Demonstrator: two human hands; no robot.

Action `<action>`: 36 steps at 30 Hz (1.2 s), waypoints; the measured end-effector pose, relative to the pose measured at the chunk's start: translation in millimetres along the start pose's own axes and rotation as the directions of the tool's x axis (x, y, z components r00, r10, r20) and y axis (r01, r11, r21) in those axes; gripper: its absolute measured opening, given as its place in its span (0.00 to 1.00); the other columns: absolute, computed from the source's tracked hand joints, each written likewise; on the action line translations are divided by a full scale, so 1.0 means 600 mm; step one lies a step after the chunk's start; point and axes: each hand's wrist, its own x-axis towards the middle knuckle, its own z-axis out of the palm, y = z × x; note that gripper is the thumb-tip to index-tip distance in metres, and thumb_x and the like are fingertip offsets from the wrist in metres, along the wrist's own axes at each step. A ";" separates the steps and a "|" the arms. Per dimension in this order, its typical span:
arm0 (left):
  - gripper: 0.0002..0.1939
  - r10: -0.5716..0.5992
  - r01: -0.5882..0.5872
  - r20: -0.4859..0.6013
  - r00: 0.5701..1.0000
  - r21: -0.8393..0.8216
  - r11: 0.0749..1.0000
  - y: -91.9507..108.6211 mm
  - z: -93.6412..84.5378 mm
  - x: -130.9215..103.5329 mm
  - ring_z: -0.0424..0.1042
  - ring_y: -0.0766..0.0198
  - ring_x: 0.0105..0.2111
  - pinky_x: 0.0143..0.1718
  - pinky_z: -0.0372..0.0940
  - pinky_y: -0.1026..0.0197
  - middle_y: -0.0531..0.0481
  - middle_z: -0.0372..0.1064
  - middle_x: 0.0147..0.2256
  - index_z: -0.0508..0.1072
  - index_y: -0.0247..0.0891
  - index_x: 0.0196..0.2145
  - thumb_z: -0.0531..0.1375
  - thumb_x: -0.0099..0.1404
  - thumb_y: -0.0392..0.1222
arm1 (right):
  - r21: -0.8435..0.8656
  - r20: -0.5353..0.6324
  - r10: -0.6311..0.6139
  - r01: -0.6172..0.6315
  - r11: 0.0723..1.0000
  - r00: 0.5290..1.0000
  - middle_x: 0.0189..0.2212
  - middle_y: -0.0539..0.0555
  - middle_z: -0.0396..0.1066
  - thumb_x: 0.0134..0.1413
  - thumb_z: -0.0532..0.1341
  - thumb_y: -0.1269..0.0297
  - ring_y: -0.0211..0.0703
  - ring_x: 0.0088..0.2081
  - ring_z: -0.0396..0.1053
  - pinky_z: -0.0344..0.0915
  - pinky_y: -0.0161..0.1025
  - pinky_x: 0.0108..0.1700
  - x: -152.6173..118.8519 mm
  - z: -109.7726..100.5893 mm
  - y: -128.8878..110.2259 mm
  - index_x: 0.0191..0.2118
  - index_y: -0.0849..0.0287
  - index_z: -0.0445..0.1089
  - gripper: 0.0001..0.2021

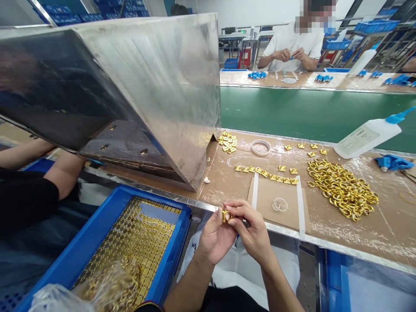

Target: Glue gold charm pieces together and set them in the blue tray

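Just off the bench's front edge, my left hand [215, 239] and my right hand [249, 223] meet. Between their fingertips is a small gold ring-shaped metal piece [226, 216], which looks like a loop with a flat bar on one side. My left fingers pinch its left side and my right thumb and fingers close on the loop. Beyond the hands, a row of small gold square pieces [270, 175] lies along the top of a taped cardboard sheet [262, 203]. A thin clear coil [280, 204] rests on that sheet. Farther right is a pile of gold rings [344, 190].
A large metal hood [169, 86] stands to the left. Below it, a blue tray [186, 212] holds rows of gold pieces and a plastic bag [120, 277]. A tape roll [261, 147] and a tilted bottle [367, 136] border the green belt [276, 106]. Another person [294, 47] works opposite.
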 end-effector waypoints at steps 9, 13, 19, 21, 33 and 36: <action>0.14 -0.013 0.013 0.005 1.000 -0.029 0.999 -0.003 0.004 0.001 0.75 0.71 0.29 0.36 0.71 0.71 0.53 0.75 0.26 0.79 0.31 0.28 0.78 0.47 0.36 | -0.015 -0.006 -0.007 0.007 1.000 1.000 0.43 0.55 0.78 0.63 0.63 0.71 0.43 0.44 0.77 0.73 0.37 0.46 -0.002 -0.003 0.002 0.43 0.51 0.77 0.08; 0.13 -0.012 0.012 0.025 1.000 -0.031 0.999 -0.003 0.004 0.000 0.75 0.70 0.29 0.38 0.71 0.70 0.53 0.75 0.26 0.79 0.31 0.28 0.78 0.49 0.36 | -0.014 -0.005 -0.006 0.005 1.000 1.000 0.43 0.54 0.78 0.63 0.63 0.71 0.43 0.44 0.77 0.73 0.36 0.45 0.000 -0.004 0.001 0.43 0.51 0.77 0.08; 0.10 -0.016 0.017 0.031 0.999 -0.030 0.999 -0.003 0.006 0.001 0.74 0.70 0.29 0.36 0.71 0.70 0.53 0.74 0.26 0.78 0.32 0.28 0.75 0.54 0.35 | -0.012 -0.011 0.003 -0.003 1.000 1.000 0.43 0.54 0.78 0.62 0.64 0.71 0.43 0.43 0.77 0.73 0.37 0.45 0.001 -0.004 0.000 0.42 0.51 0.77 0.08; 0.07 -0.020 0.020 -0.005 1.000 -0.033 0.999 -0.003 0.007 0.002 0.74 0.71 0.28 0.35 0.71 0.70 0.53 0.73 0.26 0.78 0.32 0.28 0.73 0.58 0.33 | -0.015 -0.012 0.006 -0.006 1.000 1.000 0.42 0.54 0.78 0.62 0.64 0.71 0.43 0.43 0.77 0.73 0.37 0.45 0.001 -0.004 -0.001 0.42 0.51 0.78 0.08; 0.09 -0.031 0.030 -0.068 0.997 -0.015 0.999 -0.002 0.003 -0.001 0.73 0.71 0.30 0.37 0.70 0.69 0.54 0.73 0.26 0.75 0.33 0.26 0.70 0.62 0.33 | -0.044 -0.022 0.006 -0.007 0.999 1.000 0.41 0.57 0.79 0.64 0.63 0.65 0.47 0.42 0.78 0.74 0.40 0.42 0.002 -0.001 -0.003 0.41 0.53 0.78 0.05; 0.07 -0.028 0.028 -0.067 0.997 -0.009 1.000 -0.002 0.001 0.001 0.74 0.68 0.32 0.38 0.69 0.67 0.52 0.73 0.28 0.76 0.32 0.27 0.70 0.62 0.34 | -0.048 -0.021 0.000 -0.001 0.999 1.000 0.41 0.57 0.79 0.65 0.63 0.63 0.48 0.43 0.78 0.75 0.41 0.43 0.001 -0.001 -0.002 0.43 0.52 0.78 0.06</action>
